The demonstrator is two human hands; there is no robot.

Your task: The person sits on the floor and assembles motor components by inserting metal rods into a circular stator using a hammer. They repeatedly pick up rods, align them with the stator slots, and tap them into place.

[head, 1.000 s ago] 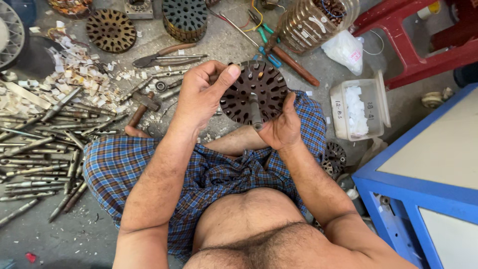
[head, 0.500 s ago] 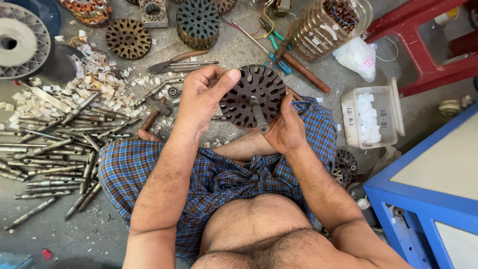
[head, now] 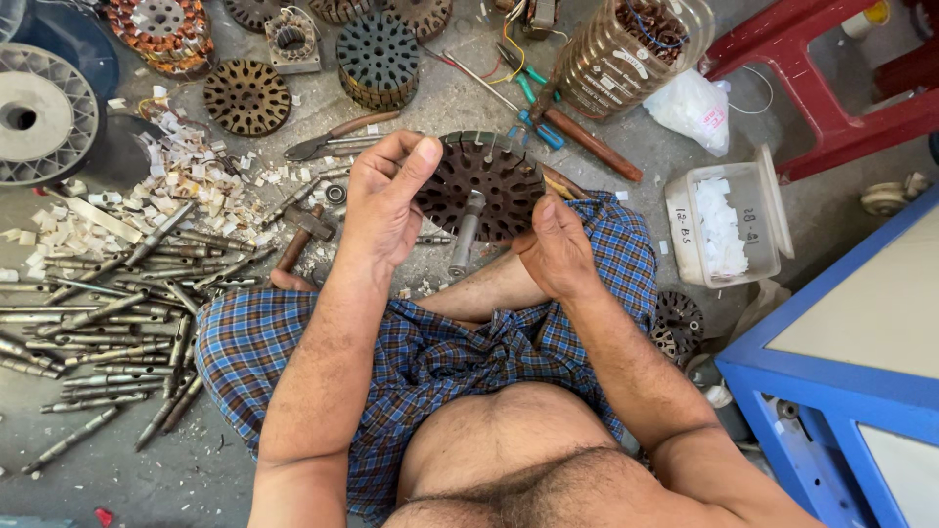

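Rusty rotor (head: pixel 484 186), left hand (head: pixel 383 200), right hand (head: pixel 558 249)

A person seen from above, shirtless, with a bare chest and belly showing body hair. The only garment is a checked cloth (head: pixel 430 357) wrapped around the waist and thighs, woven in blue, dark navy and thin reddish-brown lines. It drapes in loose folds across the lap and bunches over the right knee. Both forearms are bare, with no sleeves, watch, bracelets or rings. The left hand (head: pixel 386 200) and right hand (head: pixel 558 249) wear no gloves.
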